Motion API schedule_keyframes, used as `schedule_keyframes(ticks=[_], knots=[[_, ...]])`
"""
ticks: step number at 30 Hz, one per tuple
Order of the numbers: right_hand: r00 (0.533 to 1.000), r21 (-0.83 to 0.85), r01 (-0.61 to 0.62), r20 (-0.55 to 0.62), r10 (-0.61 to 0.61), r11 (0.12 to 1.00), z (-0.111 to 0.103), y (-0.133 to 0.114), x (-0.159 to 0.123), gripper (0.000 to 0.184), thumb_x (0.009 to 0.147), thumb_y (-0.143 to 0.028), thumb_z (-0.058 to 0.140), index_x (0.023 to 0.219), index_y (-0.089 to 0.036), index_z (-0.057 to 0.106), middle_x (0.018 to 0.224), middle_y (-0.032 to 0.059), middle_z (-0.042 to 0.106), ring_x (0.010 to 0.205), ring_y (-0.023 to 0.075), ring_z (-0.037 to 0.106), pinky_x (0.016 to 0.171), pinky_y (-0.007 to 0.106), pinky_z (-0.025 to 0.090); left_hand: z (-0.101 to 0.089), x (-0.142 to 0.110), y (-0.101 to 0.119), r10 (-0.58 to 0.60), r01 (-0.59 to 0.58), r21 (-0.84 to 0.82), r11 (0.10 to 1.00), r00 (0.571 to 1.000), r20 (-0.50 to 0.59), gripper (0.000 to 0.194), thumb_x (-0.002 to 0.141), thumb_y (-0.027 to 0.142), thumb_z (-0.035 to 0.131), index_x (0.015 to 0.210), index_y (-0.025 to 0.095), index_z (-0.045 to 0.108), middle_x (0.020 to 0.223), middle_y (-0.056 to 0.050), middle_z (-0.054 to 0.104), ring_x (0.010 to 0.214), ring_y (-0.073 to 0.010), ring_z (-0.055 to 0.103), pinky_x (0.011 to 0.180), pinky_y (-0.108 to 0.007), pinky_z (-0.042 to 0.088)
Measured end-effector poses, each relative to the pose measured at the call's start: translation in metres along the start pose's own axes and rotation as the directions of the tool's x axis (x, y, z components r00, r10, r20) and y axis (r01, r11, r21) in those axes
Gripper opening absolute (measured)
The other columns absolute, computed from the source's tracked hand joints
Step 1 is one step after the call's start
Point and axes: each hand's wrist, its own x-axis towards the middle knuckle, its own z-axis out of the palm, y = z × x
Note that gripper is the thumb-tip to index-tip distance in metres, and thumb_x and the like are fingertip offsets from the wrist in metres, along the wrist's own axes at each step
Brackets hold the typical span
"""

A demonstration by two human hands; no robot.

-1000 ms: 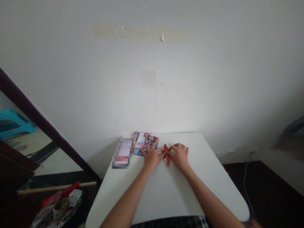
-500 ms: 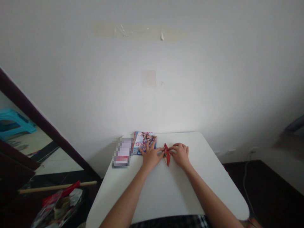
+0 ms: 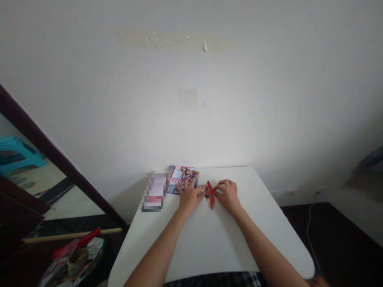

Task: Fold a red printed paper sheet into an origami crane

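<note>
A small folded paper [image 3: 211, 195], red with a printed pattern, lies on the white table [image 3: 206, 247] between my two hands. My left hand [image 3: 190, 194] has its thumb and index finger at the paper's left edge, holding it. Its other fingers are spread over the lower part of a printed booklet [image 3: 179, 175] with a colourful cover. From the other side my right hand [image 3: 229, 195] pinches the paper's right edge, its fingers bent together. The exact grip of the fingertips is small and partly hidden.
A blurred-out, phone-like object [image 3: 154, 191] lies left of the booklet. The table's far edge meets a white wall [image 3: 191, 131]. On the floor at left are a bag of things [image 3: 79, 259] and a wooden stick [image 3: 110, 230]. A blue stool [image 3: 20, 153] shows at far left.
The folded paper has turned slightly, showing more of its printed left face, with the red part narrower. My left fingertips have shifted a little left; the booklet has barely moved.
</note>
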Motion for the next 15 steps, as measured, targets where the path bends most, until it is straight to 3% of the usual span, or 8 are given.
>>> schedule_keyframes(ticks=[6, 15], knots=[[0.999, -0.031, 0.028, 0.034, -0.026, 0.999, -0.009, 0.001, 0.0, 0.015, 0.087, -0.042, 0.068, 0.1, -0.041, 0.076, 0.123, 0.0025, 0.061, 0.128, 0.0277, 0.042, 0.112, 0.052, 0.027, -0.001, 0.001, 0.002, -0.025, 0.025, -0.037, 0.999, 1.0, -0.003, 0.021, 0.088, 0.043, 0.063, 0.103, 0.048, 0.076, 0.158, 0.007, 0.042, 0.148, -0.0381, 0.024, 0.111, -0.082, 0.005], [0.995, -0.073, 0.052, 0.085, -0.046, 0.996, -0.015, 0.0, -0.001, 0.019, 0.088, -0.045, 0.067, 0.105, -0.042, 0.074, 0.126, 0.0022, 0.06, 0.132, 0.0277, 0.039, 0.114, 0.058, 0.023, -0.003, -0.001, 0.004, -0.031, 0.031, -0.007, 1.0, 0.999, 0.018, 0.022, 0.086, 0.048, 0.063, 0.105, 0.049, 0.075, 0.159, 0.006, 0.04, 0.149, -0.0385, 0.022, 0.112, -0.08, 0.005]])
